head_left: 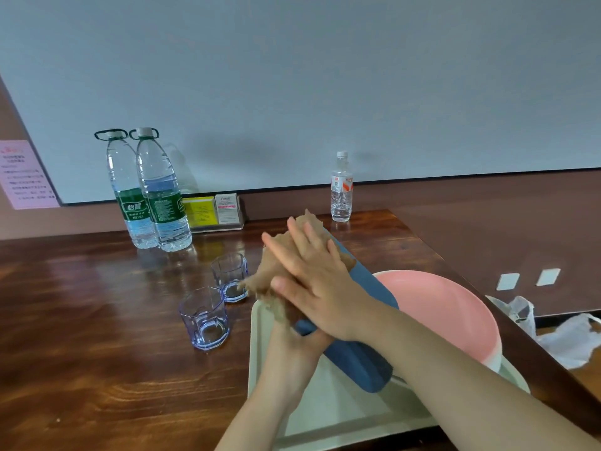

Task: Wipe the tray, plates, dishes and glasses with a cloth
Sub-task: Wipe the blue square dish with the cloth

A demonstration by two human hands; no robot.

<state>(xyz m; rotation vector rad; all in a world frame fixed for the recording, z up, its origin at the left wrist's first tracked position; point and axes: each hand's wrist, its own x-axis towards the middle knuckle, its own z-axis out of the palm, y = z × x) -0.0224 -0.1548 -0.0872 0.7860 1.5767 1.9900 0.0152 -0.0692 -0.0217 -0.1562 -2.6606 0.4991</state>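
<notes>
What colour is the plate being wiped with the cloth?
Blue. The head view shows the plate held tilted over the tray.

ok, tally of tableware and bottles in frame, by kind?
Large water bottles: 2
Small water bottle: 1
Clear glasses: 2
Pink plate: 1
Blue dish: 1
Tray: 1
Brown cloth: 1
Total: 9

one head-worn wide-angle view looks forward and down, close over the dark brown wooden table [97,336], facing the pale grey wall [292,76].
</notes>
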